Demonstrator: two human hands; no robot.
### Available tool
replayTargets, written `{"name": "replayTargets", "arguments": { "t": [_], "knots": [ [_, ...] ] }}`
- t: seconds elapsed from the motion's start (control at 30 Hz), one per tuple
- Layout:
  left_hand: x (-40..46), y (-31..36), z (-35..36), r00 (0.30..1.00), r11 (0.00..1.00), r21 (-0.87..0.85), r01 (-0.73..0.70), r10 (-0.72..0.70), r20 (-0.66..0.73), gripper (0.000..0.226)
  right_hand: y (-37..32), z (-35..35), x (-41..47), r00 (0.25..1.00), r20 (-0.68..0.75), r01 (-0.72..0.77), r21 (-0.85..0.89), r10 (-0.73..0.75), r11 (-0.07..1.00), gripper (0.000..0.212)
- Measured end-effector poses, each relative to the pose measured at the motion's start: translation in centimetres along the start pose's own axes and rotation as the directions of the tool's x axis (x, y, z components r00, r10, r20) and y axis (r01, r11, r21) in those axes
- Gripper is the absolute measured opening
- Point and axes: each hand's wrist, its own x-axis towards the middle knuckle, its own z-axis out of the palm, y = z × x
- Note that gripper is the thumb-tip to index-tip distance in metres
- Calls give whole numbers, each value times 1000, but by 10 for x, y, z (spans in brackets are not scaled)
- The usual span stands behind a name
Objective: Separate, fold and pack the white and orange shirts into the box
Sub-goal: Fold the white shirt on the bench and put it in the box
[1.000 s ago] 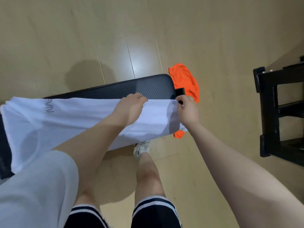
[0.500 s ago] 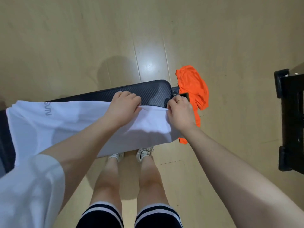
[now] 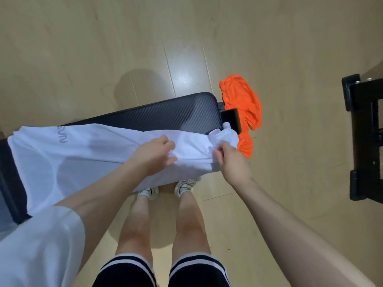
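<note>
A white shirt (image 3: 83,154) lies lengthwise along a black padded bench (image 3: 176,114), with grey lettering near its left end. My left hand (image 3: 155,154) presses and pinches the fabric near the shirt's right part. My right hand (image 3: 230,160) grips the bunched right end of the white shirt at the bench's end. An orange shirt (image 3: 242,100) hangs crumpled over the right end of the bench, partly behind a small black block (image 3: 232,119). No box is in view.
A black metal frame (image 3: 364,131) stands on the wooden floor at the right. My legs and white shoes (image 3: 165,189) are right against the bench's near side. Open wooden floor (image 3: 145,38) lies beyond the bench.
Both hands have drawn the white shirt's far edge toward me, folding it lengthwise. The right end of the shirt is now bunched in my right hand.
</note>
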Motion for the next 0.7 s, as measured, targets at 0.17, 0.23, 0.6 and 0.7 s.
{"name": "replayTargets", "arguments": {
  "t": [0.17,0.23,0.6,0.7],
  "knots": [
    [14,7,-3,981,978,-150,148,-164,-99,37,-11,-10,30,993,-111,-57,-69,49,996,37],
    [22,7,-4,981,985,-76,155,-163,-106,24,-14,-11,40,991,-127,8,-274,-45,962,29],
    [12,-17,-64,968,978,-200,63,-109,-224,13,-18,-86,65,964,-28,-90,901,265,424,21],
    [12,-25,-82,974,933,-350,84,-152,-170,12,-21,-104,79,961,-40,-40,959,275,280,21]
  ]
}}
